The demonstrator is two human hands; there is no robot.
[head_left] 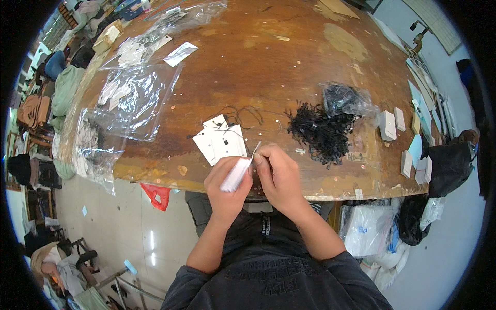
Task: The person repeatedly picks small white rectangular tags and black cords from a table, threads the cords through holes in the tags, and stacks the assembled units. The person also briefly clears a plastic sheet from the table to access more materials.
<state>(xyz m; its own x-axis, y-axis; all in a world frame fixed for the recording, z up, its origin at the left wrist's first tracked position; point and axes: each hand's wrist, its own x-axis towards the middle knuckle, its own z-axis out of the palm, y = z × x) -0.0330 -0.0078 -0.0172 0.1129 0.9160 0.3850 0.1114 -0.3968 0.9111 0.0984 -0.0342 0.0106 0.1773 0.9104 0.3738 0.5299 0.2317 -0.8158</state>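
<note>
Both forearms inward, left grip clasping white tags, right grip pinching one

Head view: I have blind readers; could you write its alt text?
A person's left hand holds blurred white cards and the right hand pinches a thin pale card at a brown wooden table. White rectangular tags lie ahead, tangled black cords to the right, clear plastic bags to the left.
</note>
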